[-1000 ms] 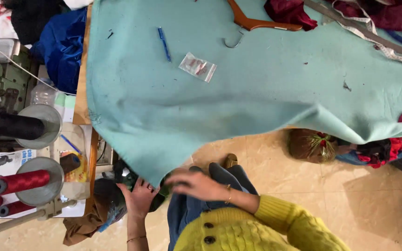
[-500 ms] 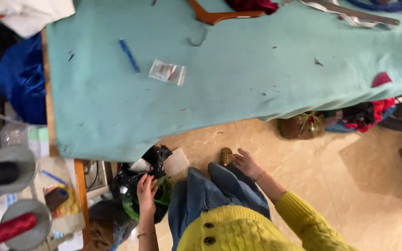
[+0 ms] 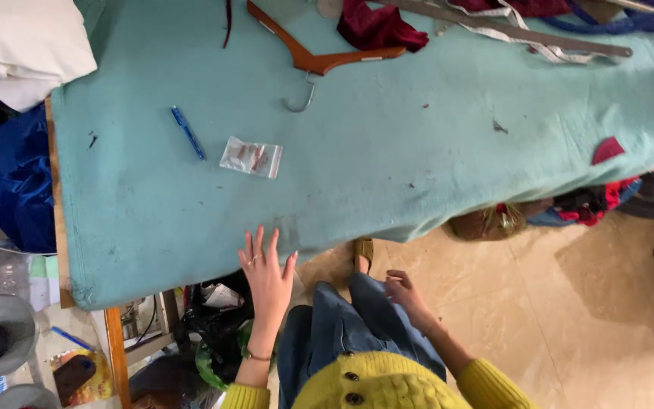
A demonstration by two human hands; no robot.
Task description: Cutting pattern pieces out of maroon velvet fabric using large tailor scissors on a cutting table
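MOVED: left hand (image 3: pixel 268 273) rising from black bag (image 3: pixel 217 322) to teal worktop (image 3: pixel 387 167) edge | STATE: fingers spreading, empty; right hand (image 3: pixel 403 291) resting loosely curled, empty, at knee | STEP: reaching toward small clear packet (image 3: pixel 251 157) | NEXT: extending farther, pinching it.

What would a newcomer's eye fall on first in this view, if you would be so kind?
The wide teal cloth covering the table, which fills most of the view. On it lie a wooden hanger near the far edge, a blue pen and a small clear packet towards the left. At the near edge, the left hand is spread open with fingers on the cloth, while the right hand rests empty over the jeans.
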